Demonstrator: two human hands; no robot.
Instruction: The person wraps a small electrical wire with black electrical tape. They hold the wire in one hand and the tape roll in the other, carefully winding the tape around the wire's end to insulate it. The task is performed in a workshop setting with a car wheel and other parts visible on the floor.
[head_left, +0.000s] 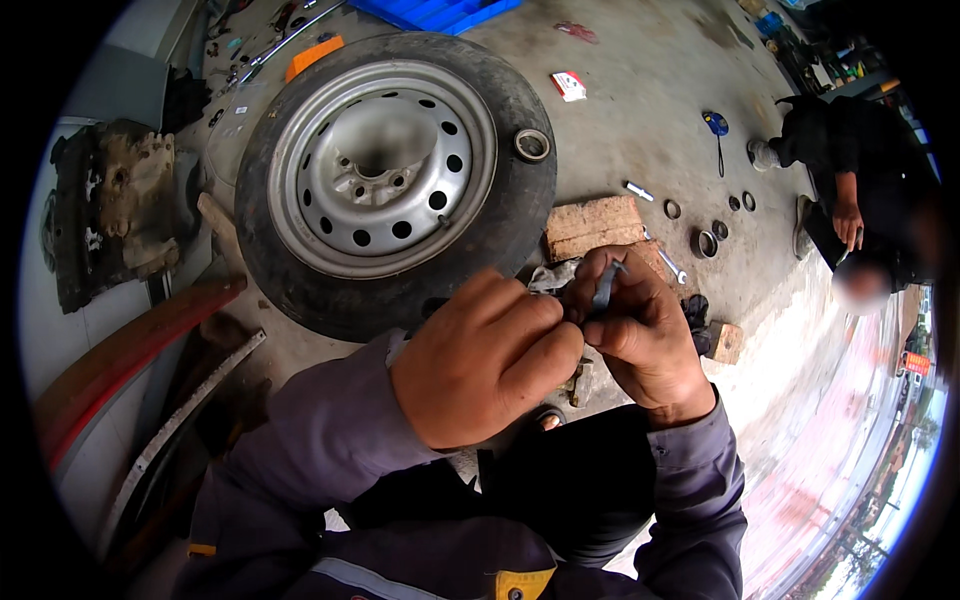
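My right hand [645, 345] pinches a small, dark grey, curved strip-like piece [603, 290] between its thumb and fingers. Its exact kind does not show. Close against it, my left hand [490, 355] is closed, knuckles up, with its fingertips meeting the right hand's. Whatever the left fingers grip is hidden behind them. Both hands are raised in front of my knees, just this side of a car wheel [470, 180] with a black tyre and silver steel rim, lying flat on the floor. A metal ring [531, 146] rests on the tyre's right side.
Bricks [597, 225], an open-end wrench [673, 266] and several rings [705, 244] lie right of the wheel. A blue tray [435, 12] sits at the far edge. An engine part [115, 210] stands at left. At right, another person [860, 170] is bending down.
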